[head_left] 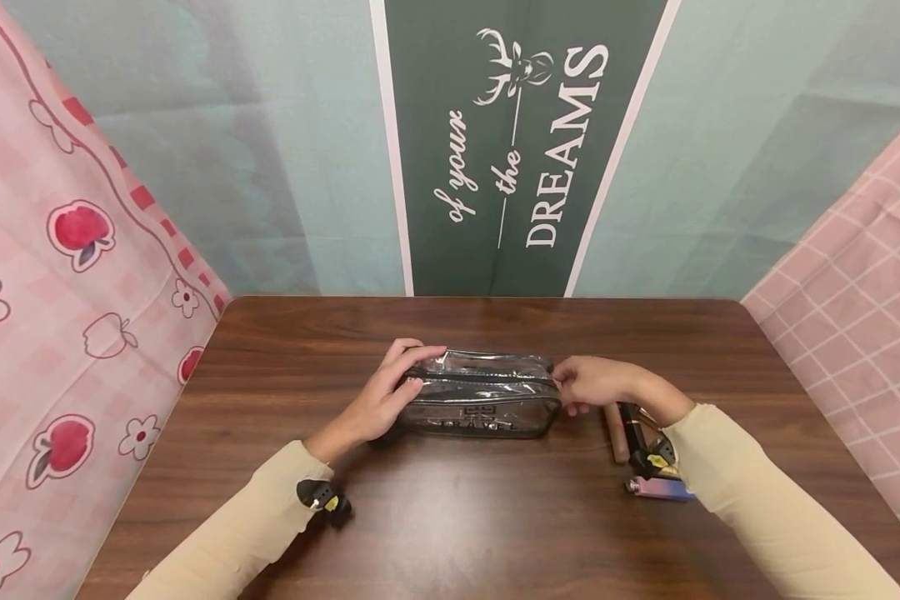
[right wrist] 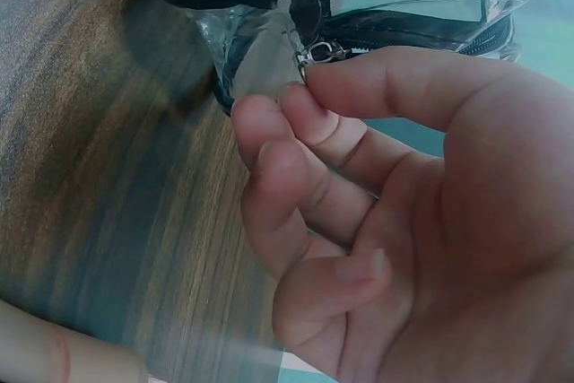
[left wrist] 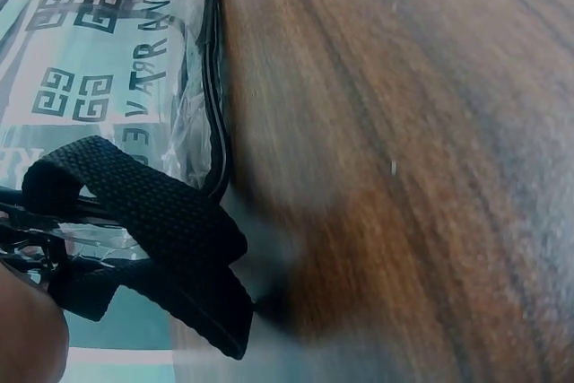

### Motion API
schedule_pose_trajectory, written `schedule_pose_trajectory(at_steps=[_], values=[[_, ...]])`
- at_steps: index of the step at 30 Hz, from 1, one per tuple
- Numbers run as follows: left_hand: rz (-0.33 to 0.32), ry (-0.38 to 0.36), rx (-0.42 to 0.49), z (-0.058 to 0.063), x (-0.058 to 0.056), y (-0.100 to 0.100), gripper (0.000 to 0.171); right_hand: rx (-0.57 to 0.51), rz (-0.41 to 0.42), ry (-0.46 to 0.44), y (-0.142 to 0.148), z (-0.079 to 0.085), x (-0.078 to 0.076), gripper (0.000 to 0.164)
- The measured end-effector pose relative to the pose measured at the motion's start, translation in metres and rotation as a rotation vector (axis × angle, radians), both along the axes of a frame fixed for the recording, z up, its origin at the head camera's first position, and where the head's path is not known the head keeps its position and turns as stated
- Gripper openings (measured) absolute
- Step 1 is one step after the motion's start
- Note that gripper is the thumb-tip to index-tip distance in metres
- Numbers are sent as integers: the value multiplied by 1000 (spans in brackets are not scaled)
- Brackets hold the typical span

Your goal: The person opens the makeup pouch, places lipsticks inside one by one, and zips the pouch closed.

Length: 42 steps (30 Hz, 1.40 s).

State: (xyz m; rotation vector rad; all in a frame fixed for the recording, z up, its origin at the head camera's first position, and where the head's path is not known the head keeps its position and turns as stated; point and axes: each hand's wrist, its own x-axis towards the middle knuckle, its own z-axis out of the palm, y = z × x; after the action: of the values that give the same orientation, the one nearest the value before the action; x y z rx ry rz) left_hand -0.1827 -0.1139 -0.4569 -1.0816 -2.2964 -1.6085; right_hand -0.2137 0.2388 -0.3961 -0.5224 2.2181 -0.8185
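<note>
A clear toiletry bag [head_left: 480,412] with black piping and "TRAVEL" lettering lies across the middle of the table. My left hand [head_left: 382,396] holds its left end, thumb at the near side of the top and fingers over the far side. At that end a black webbing strap [left wrist: 166,230] sticks out in the left wrist view. My right hand [head_left: 596,381] is at the other end, where thumb and index finger pinch the metal zipper pull [right wrist: 309,58]. The other fingers curl loosely below it. Black zipper teeth [right wrist: 359,49] run from the pull along the bag's top.
Right of the bag, partly under my right forearm, lie a beige tube [head_left: 617,433], a black tube [head_left: 633,433] and a pink-to-blue stick [head_left: 660,488]. The wooden table [head_left: 450,533] ends at a hanging cloth [head_left: 330,167] behind, with pink cloths at both sides.
</note>
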Motion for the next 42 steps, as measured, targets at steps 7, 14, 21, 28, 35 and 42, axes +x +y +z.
schedule_pose_trajectory(at_steps=[7,14,21,28,35,42], values=[[21,19,-9,-2,1,-1,43,20,31,23,-1,0,4,14],[43,21,-8,0,2,-1,48,50,60,31,2,-5,7,12],[38,56,10,0,2,-1,43,28,81,66,9,3,6,11],[28,53,-6,0,2,-1,42,-23,32,139,26,12,6,14],[21,37,-15,-2,2,-3,44,-69,-24,257,44,23,9,14],[-8,-13,-27,-5,3,-7,52,-59,-60,300,66,29,10,12]])
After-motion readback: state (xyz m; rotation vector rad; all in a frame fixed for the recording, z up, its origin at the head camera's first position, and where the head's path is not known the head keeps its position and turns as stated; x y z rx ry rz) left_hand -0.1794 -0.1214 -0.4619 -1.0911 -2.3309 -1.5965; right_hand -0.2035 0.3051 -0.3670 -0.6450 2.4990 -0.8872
